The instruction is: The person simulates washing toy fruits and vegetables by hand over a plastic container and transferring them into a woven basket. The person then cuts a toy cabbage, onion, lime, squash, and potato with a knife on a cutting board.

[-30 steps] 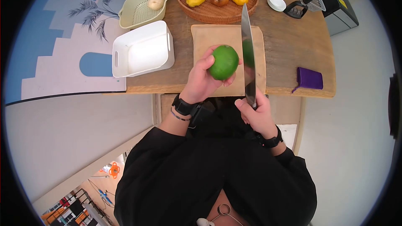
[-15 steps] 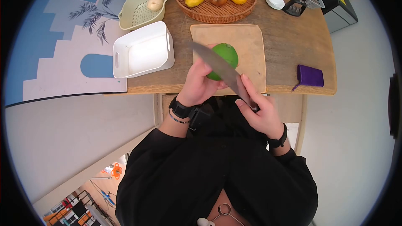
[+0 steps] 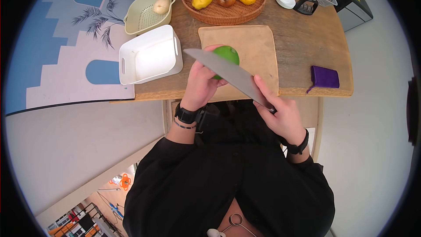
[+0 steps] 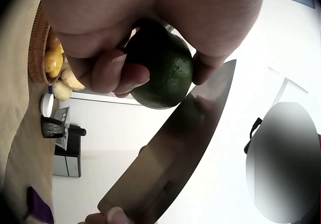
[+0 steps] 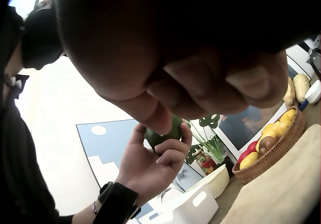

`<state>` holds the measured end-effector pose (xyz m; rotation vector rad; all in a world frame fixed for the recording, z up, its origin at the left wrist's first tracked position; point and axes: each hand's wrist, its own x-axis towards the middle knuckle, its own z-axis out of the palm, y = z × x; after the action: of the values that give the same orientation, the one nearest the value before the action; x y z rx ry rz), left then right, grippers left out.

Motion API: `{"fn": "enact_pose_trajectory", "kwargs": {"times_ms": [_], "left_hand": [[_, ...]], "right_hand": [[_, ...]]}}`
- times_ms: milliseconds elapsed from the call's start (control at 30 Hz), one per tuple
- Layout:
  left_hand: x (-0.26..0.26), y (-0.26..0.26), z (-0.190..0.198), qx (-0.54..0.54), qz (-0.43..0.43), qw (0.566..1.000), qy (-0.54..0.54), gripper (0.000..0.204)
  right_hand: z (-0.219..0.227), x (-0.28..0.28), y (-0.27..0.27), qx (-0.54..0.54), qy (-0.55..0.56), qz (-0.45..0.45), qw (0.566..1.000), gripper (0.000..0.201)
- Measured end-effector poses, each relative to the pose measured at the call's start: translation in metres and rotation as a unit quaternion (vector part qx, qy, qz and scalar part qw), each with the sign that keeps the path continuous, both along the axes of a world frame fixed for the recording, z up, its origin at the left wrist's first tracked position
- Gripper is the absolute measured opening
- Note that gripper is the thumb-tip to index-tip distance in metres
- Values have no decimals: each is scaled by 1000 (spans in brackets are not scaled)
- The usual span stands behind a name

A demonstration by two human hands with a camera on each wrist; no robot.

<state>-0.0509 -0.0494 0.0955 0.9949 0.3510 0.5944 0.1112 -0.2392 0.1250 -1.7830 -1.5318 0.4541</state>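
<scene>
The left hand [image 3: 200, 83] grips a round green fruit [image 3: 228, 54] above the wooden cutting board [image 3: 258, 52]. In the left wrist view its fingers curl round the fruit [image 4: 168, 73], with the broad knife blade [image 4: 175, 143] close beside it. The right hand [image 3: 284, 116] holds the knife by its handle, and the blade [image 3: 232, 73] slants up and left, covering part of the fruit in the head view. Whether blade and fruit touch, I cannot tell. In the right wrist view the right hand's curled fingers [image 5: 200, 78] hide the knife.
Behind the board stands a wicker basket [image 3: 226, 16] of yellow, red and brown produce. On the left are a white bin [image 3: 151, 57] and a green colander [image 3: 147, 13] with a pale round item. A purple pouch [image 3: 325, 77] and white dish [image 3: 285, 0] lie right.
The knife has swung from nearly upright to a leftward slant in front of the fruit. The left hand, still gripping the fruit, has shifted a little left; the right hand has moved slightly right.
</scene>
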Motion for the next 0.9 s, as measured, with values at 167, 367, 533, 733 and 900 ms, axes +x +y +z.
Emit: {"fn": "enact_pose_trajectory", "kwargs": {"times_ms": [167, 367, 533, 733, 900], "left_hand": [[-1, -2, -3, -26, -11, 1000, -13, 49], [2, -3, -7, -11, 4, 1000, -25, 56], [1, -1, -9, 11, 7, 1000, -22, 56], [1, -1, -7, -4, 4, 1000, -6, 54], [-1, 2, -4, -30, -21, 999, -29, 47]], "right_hand": [[2, -2, 2, 19, 28, -9, 999, 79], [1, -2, 1, 1, 8, 1, 1000, 78], [0, -3, 2, 6, 18, 0, 1000, 78], [-1, -3, 2, 10, 28, 2, 1000, 78], [-4, -3, 3, 22, 39, -4, 999, 78]]}}
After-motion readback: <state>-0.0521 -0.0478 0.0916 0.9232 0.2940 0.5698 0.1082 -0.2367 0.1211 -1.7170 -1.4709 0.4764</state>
